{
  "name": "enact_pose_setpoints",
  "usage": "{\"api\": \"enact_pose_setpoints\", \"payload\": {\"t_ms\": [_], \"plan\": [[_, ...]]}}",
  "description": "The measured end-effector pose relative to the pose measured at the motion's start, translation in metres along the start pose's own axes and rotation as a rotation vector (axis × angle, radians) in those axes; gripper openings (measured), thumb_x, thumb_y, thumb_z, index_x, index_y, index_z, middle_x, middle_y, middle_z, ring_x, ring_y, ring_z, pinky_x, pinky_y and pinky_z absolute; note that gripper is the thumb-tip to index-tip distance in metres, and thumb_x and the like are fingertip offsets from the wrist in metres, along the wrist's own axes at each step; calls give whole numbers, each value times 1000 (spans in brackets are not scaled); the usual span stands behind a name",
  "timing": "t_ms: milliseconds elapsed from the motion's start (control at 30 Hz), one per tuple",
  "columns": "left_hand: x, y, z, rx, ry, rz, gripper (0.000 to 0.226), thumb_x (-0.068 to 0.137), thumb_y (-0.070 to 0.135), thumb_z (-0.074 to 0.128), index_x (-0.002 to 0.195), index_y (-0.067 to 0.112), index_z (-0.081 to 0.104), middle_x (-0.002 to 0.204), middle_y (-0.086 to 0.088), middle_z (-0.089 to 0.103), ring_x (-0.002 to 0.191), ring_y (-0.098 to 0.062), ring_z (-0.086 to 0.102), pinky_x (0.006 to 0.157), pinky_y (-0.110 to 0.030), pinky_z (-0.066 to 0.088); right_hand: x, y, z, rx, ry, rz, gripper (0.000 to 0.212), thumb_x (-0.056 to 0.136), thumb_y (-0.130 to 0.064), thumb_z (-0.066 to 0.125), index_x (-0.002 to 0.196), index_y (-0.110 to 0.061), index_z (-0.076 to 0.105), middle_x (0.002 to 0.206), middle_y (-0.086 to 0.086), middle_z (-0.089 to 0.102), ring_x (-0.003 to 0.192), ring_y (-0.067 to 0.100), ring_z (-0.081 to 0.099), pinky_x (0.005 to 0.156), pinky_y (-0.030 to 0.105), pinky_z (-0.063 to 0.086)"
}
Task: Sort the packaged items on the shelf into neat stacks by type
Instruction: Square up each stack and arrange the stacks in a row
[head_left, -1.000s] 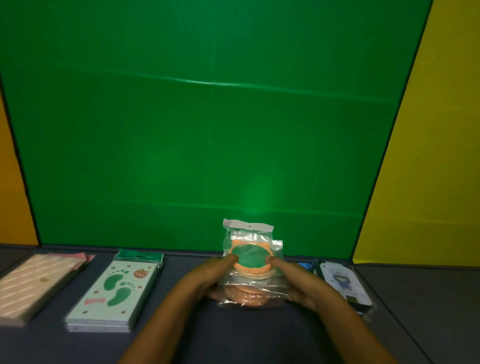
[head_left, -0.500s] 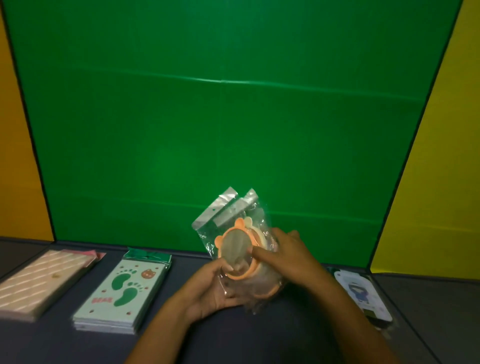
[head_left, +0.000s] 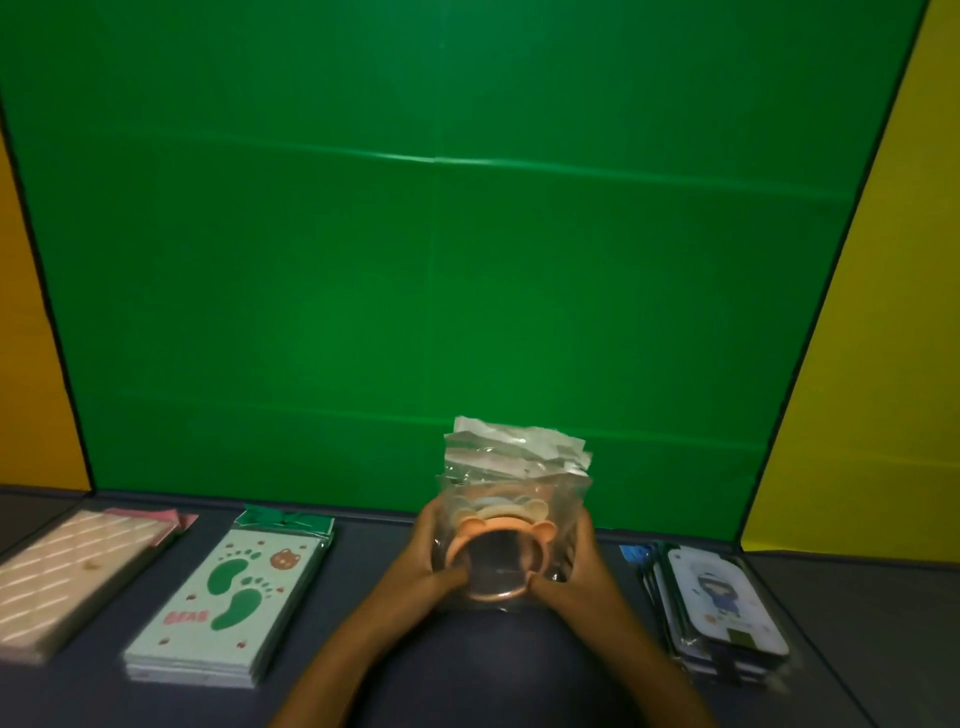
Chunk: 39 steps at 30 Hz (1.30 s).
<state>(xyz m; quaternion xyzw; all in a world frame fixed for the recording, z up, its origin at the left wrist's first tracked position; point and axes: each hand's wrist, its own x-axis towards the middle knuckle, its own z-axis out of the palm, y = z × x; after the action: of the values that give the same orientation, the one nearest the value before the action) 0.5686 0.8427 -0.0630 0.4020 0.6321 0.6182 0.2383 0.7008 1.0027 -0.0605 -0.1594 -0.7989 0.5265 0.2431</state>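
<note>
Now squared up from their tilt of a moment ago, the bagged bear mirrors (head_left: 501, 540) sit clamped between the left hand (head_left: 431, 558) and right hand (head_left: 574, 569), ready for stacking on the shelf (head_left: 467, 654).

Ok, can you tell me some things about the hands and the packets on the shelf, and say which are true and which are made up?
1. Both hands hold the bundle of bear-eared round packets. True: the left hand and the right hand grip it from either side.
2. The footprint packets lie right of the hands. False: they lie to the left.
3. A pink striped stack lies at the far left. True.
4. The cartoon figure packets are in the left hand. False: they lie on the shelf, at the right.
5. The wall behind the shelf is blue. False: the back wall is green.
</note>
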Motion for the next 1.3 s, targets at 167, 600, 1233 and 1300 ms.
{"api": "enact_pose_setpoints", "payload": {"t_ms": [167, 600, 1233, 1300], "plan": [[1, -4, 3, 81, -10, 4, 70, 74, 9, 65, 130, 36, 32, 124, 5, 59, 112, -4, 60, 88, -15, 47, 1, 13, 5, 88, 21, -15, 86, 74, 6, 70, 137, -35, 29, 133, -3, 56, 113, 3, 61, 85, 21, 53], [-5, -5, 8, 91, 41, 83, 64, 78, 8, 63, 135, 21, 38, 124, 5, 61, 116, -3, 57, 91, -12, 42, -3, 14, 13, 32, 93, -34, 86, 63, -19, 87, 132, -31, 38, 126, -12, 59, 114, -5, 57, 90, 10, 45], [1, -15, 24, 274, 209, 200, 63, 76, 42, 51, 132, 16, 44, 123, 1, 55, 114, -11, 55, 99, -33, 46, -5, 9, 31, -115, 204, -87, 42, 74, -8, 74, 107, -28, 57, 103, -12, 64, 95, -15, 58, 84, 2, 41], [3, -16, 26, 303, 236, 196, 68, 77, 48, 51, 133, 11, 42, 123, -3, 52, 115, -18, 54, 98, -37, 46, -1, 4, 35, -167, 215, -93, 37, 74, -3, 76, 85, -34, 60, 92, -13, 65, 88, -20, 57, 77, -3, 38]]}}
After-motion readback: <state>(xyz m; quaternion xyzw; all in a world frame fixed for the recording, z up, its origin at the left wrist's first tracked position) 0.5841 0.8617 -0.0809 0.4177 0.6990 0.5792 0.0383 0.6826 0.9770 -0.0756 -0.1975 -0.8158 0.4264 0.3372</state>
